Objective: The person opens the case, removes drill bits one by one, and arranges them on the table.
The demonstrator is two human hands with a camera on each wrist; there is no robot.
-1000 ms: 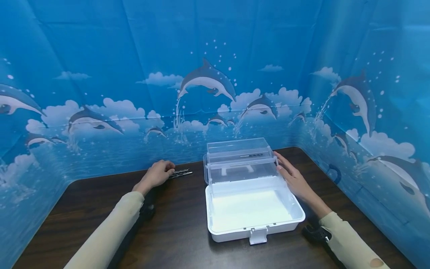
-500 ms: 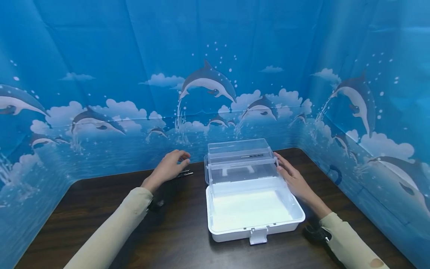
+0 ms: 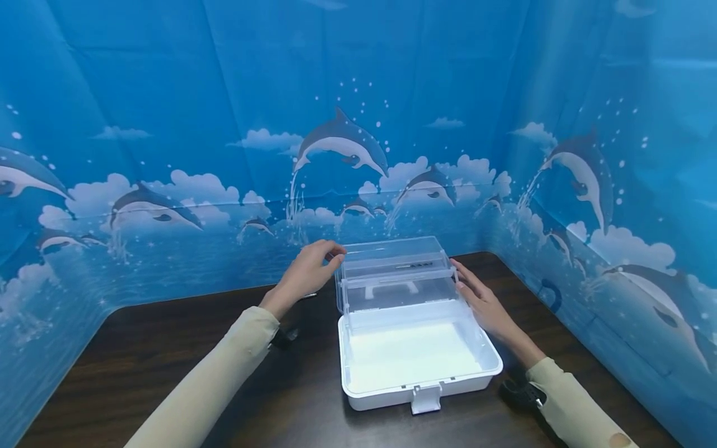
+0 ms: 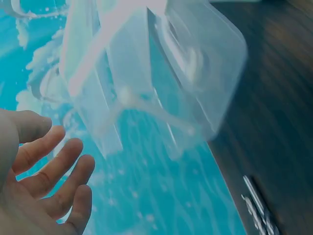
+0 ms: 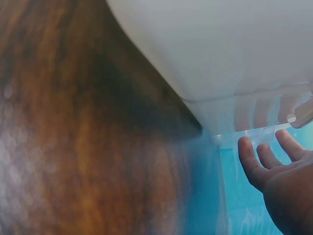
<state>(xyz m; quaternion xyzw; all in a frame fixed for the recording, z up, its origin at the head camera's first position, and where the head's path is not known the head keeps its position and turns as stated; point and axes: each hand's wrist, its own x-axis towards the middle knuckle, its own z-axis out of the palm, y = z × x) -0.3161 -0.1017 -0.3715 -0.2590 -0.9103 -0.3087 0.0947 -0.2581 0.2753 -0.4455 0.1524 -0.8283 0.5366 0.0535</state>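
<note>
A white-based storage box [image 3: 420,389] with a clear lid and raised clear tray [image 3: 400,270] stands on the table. Several small dark-shanked drill bits [image 3: 421,266] lie in the tray. My left hand [image 3: 308,270] hovers at the tray's left end, thumb and forefinger close together; whether something small is between them is hidden. Below it, drill bits [image 4: 259,208] lie on the table, mostly covered in the head view. My right hand [image 3: 487,305] rests against the tray's right end with its fingers extended, seen also in the right wrist view as spread fingers [image 5: 252,161] beside the box.
The brown wooden table [image 3: 185,361] runs up to a blue dolphin-print curtain [image 3: 224,155] behind and at both sides. A white latch [image 3: 426,398] hangs at the box's front. The lid leans back toward the curtain.
My left hand has lifted off the drill bits and moved right to the tray's left end. The right hand has stayed at the box. The head view has shifted slightly.
</note>
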